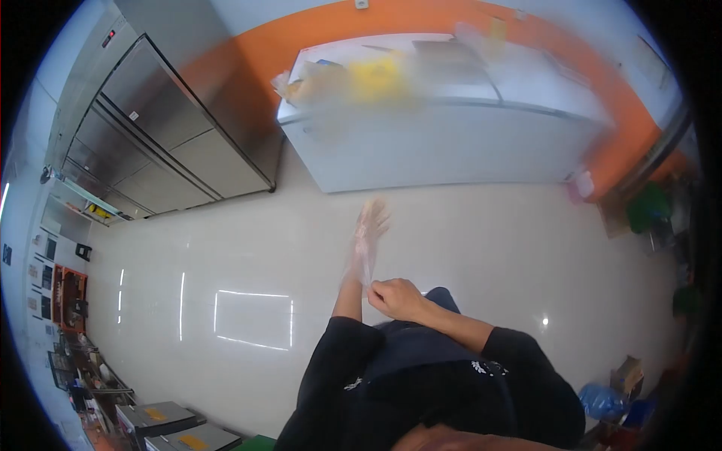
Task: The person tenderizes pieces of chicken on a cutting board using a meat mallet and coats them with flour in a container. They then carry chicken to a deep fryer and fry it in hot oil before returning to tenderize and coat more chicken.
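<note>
My left hand (374, 216) is stretched out in front of me with the fingers apart, inside a clear plastic glove (364, 248). The glove's loose cuff reaches down over the wrist. At that cuff my right hand (396, 299), bare, is closed with its fingers pinching the plastic edge. Both forearms come out of black sleeves. The fingertips of the gloved hand look slightly blurred against the pale floor.
A white chest freezer (421, 146) stands ahead, with blurred yellow and brown items on its lid. A tall steel refrigerator (165, 128) is at left. Glossy tiles (248, 248) cover the floor. A blue water bottle (602, 401) and boxes lie at lower right.
</note>
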{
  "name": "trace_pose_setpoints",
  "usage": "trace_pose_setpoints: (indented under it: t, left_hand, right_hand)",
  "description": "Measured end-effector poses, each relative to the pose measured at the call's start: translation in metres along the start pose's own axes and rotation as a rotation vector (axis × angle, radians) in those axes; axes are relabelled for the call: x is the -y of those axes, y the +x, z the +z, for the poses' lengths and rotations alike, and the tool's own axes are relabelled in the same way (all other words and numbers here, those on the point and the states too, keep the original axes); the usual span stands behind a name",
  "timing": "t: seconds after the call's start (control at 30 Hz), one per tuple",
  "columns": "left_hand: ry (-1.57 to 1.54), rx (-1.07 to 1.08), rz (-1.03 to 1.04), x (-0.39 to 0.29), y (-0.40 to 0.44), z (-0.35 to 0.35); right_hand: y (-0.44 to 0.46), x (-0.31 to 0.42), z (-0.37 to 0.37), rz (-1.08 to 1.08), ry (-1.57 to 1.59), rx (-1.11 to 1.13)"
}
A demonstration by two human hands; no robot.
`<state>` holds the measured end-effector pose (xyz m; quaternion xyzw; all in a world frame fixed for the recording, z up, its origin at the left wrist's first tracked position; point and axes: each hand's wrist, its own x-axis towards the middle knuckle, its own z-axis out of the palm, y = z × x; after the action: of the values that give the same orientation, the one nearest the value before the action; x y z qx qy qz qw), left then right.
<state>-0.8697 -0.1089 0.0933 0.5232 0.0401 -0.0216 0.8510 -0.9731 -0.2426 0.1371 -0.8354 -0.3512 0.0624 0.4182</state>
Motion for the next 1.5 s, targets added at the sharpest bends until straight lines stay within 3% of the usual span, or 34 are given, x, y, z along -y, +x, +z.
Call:
trace_pose_setpoints:
  t: [0.1,0.17,0.27,0.3,0.37,0.43,0.5,0.63,0.73,0.77,0.8,0.9,1.0,1.1,1.2,1.4,1.5]
  left_hand:
    - [0.068,-0.028,0.023,-0.016,0.076,-0.071]
    - [0.159,-0.157,0.051,-0.032,0.123,-0.103]
    - [0.167,-0.216,0.112,-0.062,0.199,-0.151]
    - [0.148,-0.207,0.138,-0.074,0.230,-0.166]
    - [0.221,-0.105,0.372,-0.104,0.292,-0.189]
    - [0.279,-0.221,0.359,-0.138,0.376,-0.219]
    - [0.387,-0.448,0.295,-0.189,0.460,-0.207]
    - [1.151,-0.507,0.110,-0.267,0.631,-0.221]
    - [1.352,0.287,0.203,-0.261,0.761,-0.325]
    - [1.377,0.433,0.149,-0.260,0.786,-0.334]
    - [1.395,0.545,0.080,-0.263,0.798,-0.329]
    - [1.502,0.535,-0.100,-0.264,0.815,-0.306]
    - [1.576,0.483,-0.163,-0.252,0.810,-0.301]
    - [1.636,0.399,-0.183,-0.249,0.800,-0.299]
    - [1.666,0.334,-0.211,-0.243,0.796,-0.291]
    - [1.658,0.293,-0.270,-0.234,0.799,-0.271]
    - [1.637,0.324,-0.287,-0.233,0.805,-0.257]
  right_hand:
    - [0.078,-0.026,-0.024,-0.045,0.089,0.239]
    - [0.122,-0.059,-0.037,-0.032,0.118,0.481]
    - [0.176,-0.140,-0.049,-0.053,0.264,0.463]
    - [0.189,-0.175,-0.052,0.026,0.298,0.427]
    - [0.212,-0.235,-0.066,0.698,0.591,0.538]
    - [0.226,-0.291,-0.079,0.847,0.706,0.423]
    - [0.252,-0.328,-0.103,0.933,0.965,0.001]
    - [0.338,-0.384,-0.154,1.031,0.741,-0.220]
    - [0.414,-0.393,-0.189,0.983,0.655,-0.252]
    - [0.439,-0.397,-0.201,0.928,0.633,-0.217]
    - [0.466,-0.404,-0.212,0.869,0.610,-0.184]
    - [0.535,-0.428,-0.231,0.713,0.514,-0.018]
    - [0.599,-0.451,-0.246,0.424,0.098,0.105]
    - [0.639,-0.490,-0.258,0.210,-0.353,-0.151]
    - [0.665,-0.534,-0.277,0.363,-0.648,-0.116]
    - [0.687,-0.568,-0.278,0.485,-0.488,0.057]
    - [0.690,-0.549,-0.281,0.408,-0.081,-0.025]
